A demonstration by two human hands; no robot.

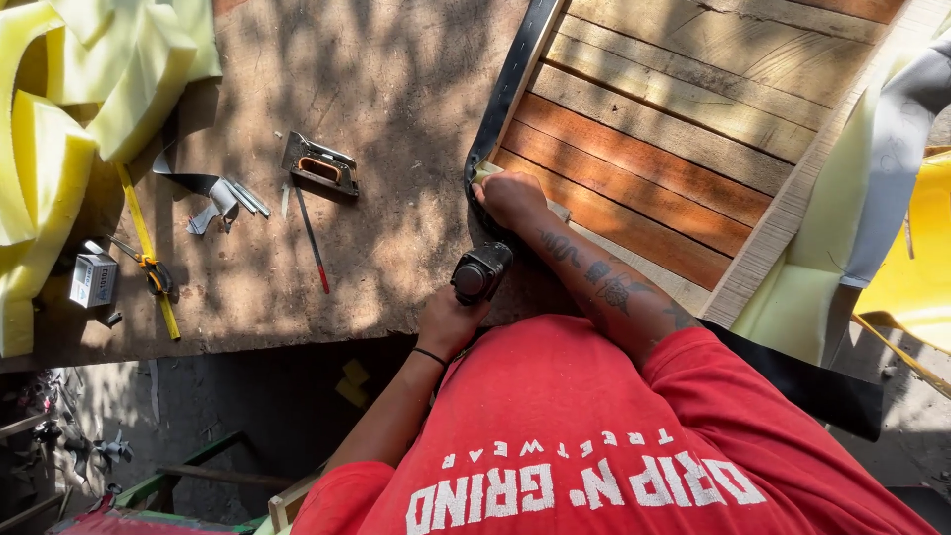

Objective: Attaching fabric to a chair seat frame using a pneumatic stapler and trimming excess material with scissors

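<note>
Left hand [448, 322] gripping black stapler [480, 271], small white box [92, 280] far left

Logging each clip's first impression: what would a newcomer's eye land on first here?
Probably the wooden slatted frame at upper right, where the right hand presses black fabric against its corner. Just below, at the table edge, the left hand grips a dark power tool. Bright yellow foam fills the upper left, with a hand stapler lying between.

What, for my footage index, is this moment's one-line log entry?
left hand: grips black staple gun | right hand: presses black strip at wooden frame corner | bench: hand stapler, yellow foam
</note>
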